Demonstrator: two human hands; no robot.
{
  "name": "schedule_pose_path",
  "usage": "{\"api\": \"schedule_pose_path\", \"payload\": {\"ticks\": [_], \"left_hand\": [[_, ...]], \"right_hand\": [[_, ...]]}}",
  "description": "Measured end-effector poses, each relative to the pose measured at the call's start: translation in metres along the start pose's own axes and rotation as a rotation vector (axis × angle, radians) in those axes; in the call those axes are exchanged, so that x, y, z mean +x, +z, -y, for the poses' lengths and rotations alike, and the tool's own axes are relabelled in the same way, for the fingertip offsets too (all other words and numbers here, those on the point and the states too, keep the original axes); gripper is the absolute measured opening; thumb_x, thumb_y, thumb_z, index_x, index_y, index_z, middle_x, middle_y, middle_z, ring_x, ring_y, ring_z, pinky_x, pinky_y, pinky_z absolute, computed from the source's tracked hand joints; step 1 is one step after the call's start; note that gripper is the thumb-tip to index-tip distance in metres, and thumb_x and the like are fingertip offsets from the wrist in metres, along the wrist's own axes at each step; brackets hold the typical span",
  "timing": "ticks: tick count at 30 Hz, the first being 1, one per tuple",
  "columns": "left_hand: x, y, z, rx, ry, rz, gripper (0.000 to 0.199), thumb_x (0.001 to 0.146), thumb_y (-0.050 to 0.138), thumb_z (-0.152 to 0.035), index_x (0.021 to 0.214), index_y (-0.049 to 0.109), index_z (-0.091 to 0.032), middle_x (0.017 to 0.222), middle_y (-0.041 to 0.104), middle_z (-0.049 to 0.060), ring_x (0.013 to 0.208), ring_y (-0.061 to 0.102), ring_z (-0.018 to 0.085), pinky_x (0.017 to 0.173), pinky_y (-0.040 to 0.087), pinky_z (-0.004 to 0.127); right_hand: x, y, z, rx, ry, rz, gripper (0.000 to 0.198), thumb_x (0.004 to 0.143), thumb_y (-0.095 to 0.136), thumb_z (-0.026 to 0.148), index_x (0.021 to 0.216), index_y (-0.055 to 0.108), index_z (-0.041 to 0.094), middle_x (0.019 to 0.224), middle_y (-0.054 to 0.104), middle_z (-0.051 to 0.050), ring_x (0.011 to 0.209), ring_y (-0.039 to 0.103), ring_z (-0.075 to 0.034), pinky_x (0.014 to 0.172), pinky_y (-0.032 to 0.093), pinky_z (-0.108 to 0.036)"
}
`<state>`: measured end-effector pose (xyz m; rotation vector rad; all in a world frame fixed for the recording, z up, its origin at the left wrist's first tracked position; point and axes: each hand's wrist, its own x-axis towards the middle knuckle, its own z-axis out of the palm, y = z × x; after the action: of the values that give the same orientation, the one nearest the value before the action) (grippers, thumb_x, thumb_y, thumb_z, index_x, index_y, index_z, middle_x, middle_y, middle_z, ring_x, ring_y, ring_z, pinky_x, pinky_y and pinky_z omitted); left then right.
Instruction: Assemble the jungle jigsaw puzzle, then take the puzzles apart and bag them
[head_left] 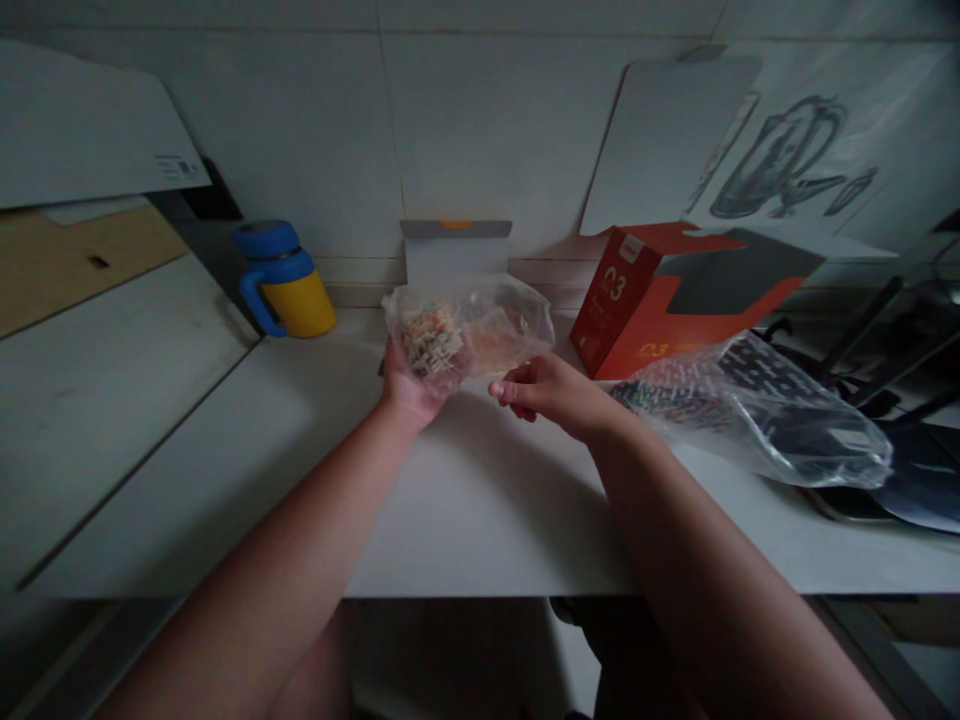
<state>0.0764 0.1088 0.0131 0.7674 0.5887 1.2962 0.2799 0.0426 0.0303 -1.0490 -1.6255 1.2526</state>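
The desk [465,510] has open room between the bag of bits [461,335] and the near edge [465,594]. At right, the red box [626,310] shows a "3". The left hand [412,396] grips the bag over the desk's middle. The right hand [546,394] curls at its right end; I cannot tell if it pinches it.

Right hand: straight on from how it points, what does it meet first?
Probably the clear plastic bag in the left hand: the right hand points across toward it. Depth is unclear in this one view, so it could meet the left hand instead.
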Motion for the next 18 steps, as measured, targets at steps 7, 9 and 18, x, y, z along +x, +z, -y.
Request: {"api": "schedule_pose_path", "payload": {"ticks": [7,9,18], "left_hand": [[-0.007,0.008,0.037,0.148,-0.201,0.276,0.068,0.095,0.057,-0.077,0.134,0.069,-0.023,0.125,0.078,0.012,0.112,0.073,0.028,0.087,0.06,0.038],[-0.002,0.002,0.041,0.213,-0.196,0.252,0.069,0.095,0.057,-0.078,0.133,0.069,-0.022,0.126,0.077,0.013,0.111,0.073,0.027,0.087,0.059,0.036],[0.014,-0.014,0.02,0.434,-0.024,-0.036,0.044,0.106,0.051,-0.058,0.111,0.067,-0.018,0.104,0.078,0.013,0.091,0.074,0.021,0.083,0.058,0.032]], "right_hand": [[0.012,0.001,-0.013,0.275,-0.037,-0.44,0.044,0.088,0.076,0.064,0.092,0.058,0.025,0.055,0.049,0.01,0.043,0.04,-0.009,0.041,0.032,-0.021],[0.015,-0.008,-0.014,0.281,-0.081,-0.565,0.043,0.086,0.079,0.062,0.09,0.058,0.025,0.056,0.051,0.009,0.044,0.043,-0.009,0.042,0.035,-0.021],[0.027,-0.049,-0.043,-0.01,-0.218,-0.954,0.034,0.099,0.059,0.06,0.103,0.056,0.026,0.074,0.066,0.003,0.06,0.066,-0.016,0.061,0.059,-0.029]]}}
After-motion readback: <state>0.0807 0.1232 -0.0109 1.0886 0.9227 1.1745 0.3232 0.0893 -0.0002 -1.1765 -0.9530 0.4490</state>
